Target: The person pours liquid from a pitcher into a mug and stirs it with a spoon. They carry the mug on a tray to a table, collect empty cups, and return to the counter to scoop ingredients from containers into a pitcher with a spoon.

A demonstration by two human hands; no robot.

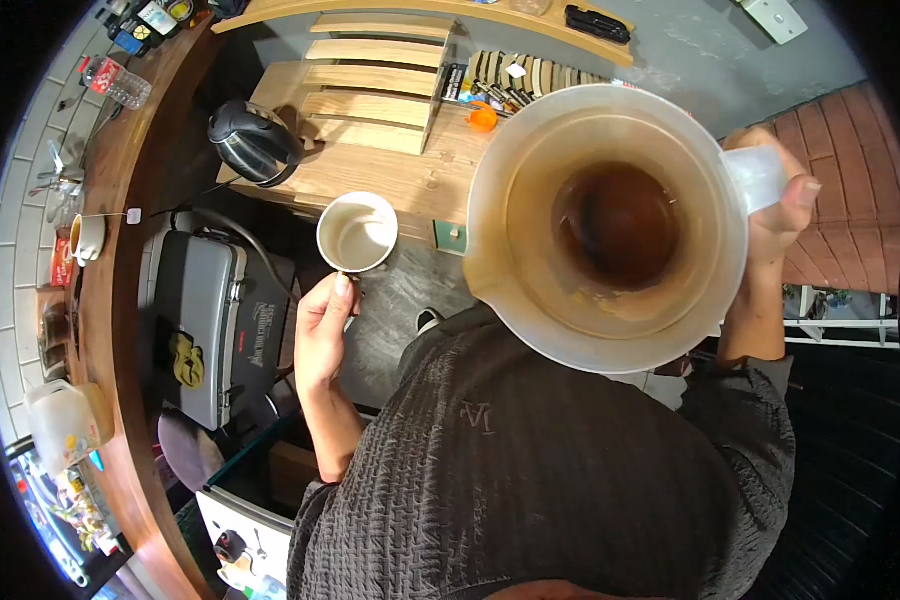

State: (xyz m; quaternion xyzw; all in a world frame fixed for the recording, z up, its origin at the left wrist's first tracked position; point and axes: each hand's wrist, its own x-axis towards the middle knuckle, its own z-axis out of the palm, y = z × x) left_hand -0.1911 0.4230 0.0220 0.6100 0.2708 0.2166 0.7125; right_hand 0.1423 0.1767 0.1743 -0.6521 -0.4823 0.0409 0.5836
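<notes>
My right hand (778,212): one jug (530,200). My left hand (322,325): one mug (358,225). Tabletop (445,178), left edge: one kettle (253,143). Wooden rack (365,106): five slats (370,77).

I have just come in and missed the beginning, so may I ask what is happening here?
A person is holding two vessels. The right hand grips the handle of a big translucent jug, which has dark brown liquid at its bottom. The left hand holds a white mug, apart from the jug. No stream shows between them. A black kettle is on the wooden table beyond.
</notes>
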